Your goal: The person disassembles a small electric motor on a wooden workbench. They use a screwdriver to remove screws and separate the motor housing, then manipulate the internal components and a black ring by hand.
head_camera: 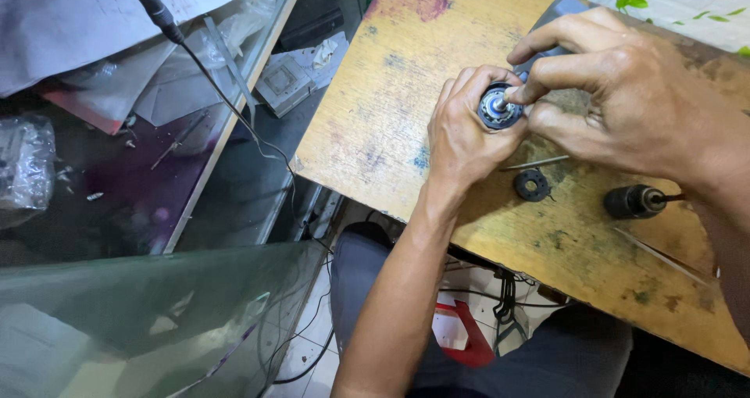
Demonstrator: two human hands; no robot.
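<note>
Between your fingertips, above the worn wooden table [375,124], sits a small round motor part [498,109], dark-rimmed with a pale metal centre. Your left hand [467,136] is wrapped closed around its body from below, while the fingers [547,74] of your right hand [625,93] pinch together on the centre of its upturned face. Keep the left grip firm and level so the face stays toward you, and, as a judgement, work the centre with the thumb and forefinger tips only, straight along the axis, since a sideways pull looks likely to tilt the piece in its seat. Just below your right fingers a thin metal pin [535,163] lies on the table, with a black toothed ring [532,185] just beside it and a dark drill chuck [634,201] farther toward your right wrist; keep your forearm off them so nothing rolls. What your right fingertips actually hold cannot be made out, as they cover the hub. The lower body of the motor part is hidden inside your left palm, a dark grey object [558,11] behind your right fingers is mostly covered, and the chuck's shaft runs out of sight under your right arm.
</note>
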